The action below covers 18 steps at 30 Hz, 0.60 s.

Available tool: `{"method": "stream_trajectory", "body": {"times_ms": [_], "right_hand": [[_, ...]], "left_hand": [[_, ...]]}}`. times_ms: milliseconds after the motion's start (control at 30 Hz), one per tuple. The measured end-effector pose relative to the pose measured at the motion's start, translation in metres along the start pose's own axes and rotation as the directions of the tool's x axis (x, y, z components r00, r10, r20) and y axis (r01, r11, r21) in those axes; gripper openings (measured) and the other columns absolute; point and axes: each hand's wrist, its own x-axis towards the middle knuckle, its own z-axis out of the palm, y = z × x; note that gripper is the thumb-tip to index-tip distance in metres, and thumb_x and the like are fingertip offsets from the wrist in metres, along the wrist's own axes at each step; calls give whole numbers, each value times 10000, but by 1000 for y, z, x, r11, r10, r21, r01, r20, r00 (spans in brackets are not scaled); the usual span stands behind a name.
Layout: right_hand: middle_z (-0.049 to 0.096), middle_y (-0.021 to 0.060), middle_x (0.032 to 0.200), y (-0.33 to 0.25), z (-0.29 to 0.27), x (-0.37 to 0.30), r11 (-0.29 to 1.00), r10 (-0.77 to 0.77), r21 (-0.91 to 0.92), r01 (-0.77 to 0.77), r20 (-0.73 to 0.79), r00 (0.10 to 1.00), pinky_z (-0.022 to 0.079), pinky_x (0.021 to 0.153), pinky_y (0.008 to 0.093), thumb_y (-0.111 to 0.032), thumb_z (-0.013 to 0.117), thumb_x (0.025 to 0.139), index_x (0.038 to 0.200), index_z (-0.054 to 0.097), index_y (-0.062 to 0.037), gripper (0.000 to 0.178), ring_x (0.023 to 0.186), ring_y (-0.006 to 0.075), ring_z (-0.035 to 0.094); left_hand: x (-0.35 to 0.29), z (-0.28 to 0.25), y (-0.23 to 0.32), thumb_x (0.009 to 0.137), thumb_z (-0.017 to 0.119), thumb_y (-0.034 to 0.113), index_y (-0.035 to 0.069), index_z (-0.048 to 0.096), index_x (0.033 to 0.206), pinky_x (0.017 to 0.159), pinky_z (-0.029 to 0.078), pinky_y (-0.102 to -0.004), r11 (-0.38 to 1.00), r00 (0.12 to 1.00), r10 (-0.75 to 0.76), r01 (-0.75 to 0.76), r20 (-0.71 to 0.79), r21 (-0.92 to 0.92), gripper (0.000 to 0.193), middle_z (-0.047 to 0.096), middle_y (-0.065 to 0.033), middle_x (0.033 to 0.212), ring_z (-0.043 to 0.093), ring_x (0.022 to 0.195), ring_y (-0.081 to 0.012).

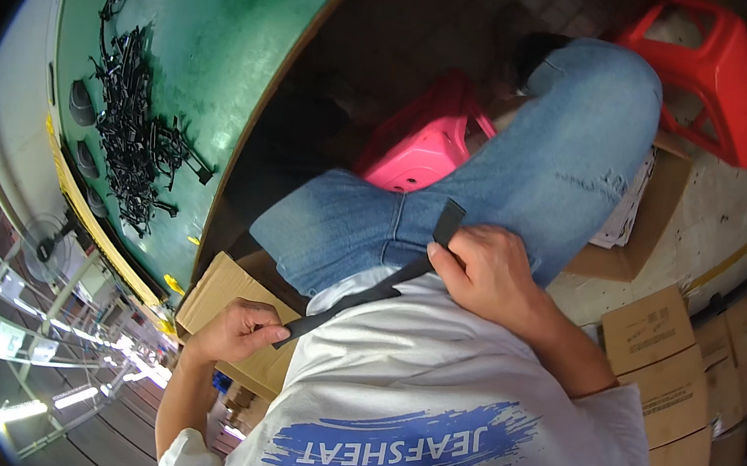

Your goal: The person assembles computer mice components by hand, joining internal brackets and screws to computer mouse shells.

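A flat black strap point(357, 300) runs slantwise across my lap, in front of my white shirt. At its lower left end, my left hand point(242, 330) is closed, pinching it between thumb and fingers. My right hand point(493, 268) is closed on the strap near its other end. A short piece of that end sticks up past my right thumb, over my jeans point(546, 151). Between the two hands the strap looks stretched out, with a slight twist near the middle.
To the left, a green table point(222, 26) bears a heap of black parts point(129, 130). An open carton point(222, 285) stands by my left arm. A pink stool point(422, 156) is beyond my lap, a red stool point(726, 79) at far right. Cartons point(662, 391) are stacked at right.
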Motion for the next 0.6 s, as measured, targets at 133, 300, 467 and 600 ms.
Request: {"method": "stream_trajectory", "body": {"times_ms": [133,300,467,600], "right_hand": [[681,190,732,2,-10,9,996,92,3,-93,121,988,522,614,517,-218,685,962,742,641,-24,296,652,416,669],[685,196,741,-3,-25,38,981,156,67,-182,284,946,527,613,513,-243,672,986,784,654,-12,308,672,421,682],[689,209,742,-1,-28,53,980,155,72,-183,293,943,529,609,509,-252,672,990,767,654,-7,331,676,424,684],[678,201,722,5,-35,57,958,232,101,-268,271,934,534,611,485,-243,685,1000,894,667,-4,262,678,412,684]], "left_hand": [[9,3,-15,1015,736,163,-8,665,797,615,435,-347,997,1000,-21,21,10,-71,285,582,-76,695,541,643,-177],[11,8,-20,1013,744,186,6,706,807,639,440,-332,966,990,-139,136,-1,-220,276,625,-54,717,559,676,-154],[12,-12,-10,1008,748,161,4,698,814,651,445,-328,963,980,-198,195,4,-185,254,629,-49,731,569,706,-139],[15,-23,-11,1043,698,187,2,715,946,742,490,-307,936,958,-286,281,7,-213,209,663,-34,826,600,800,-114]]}}
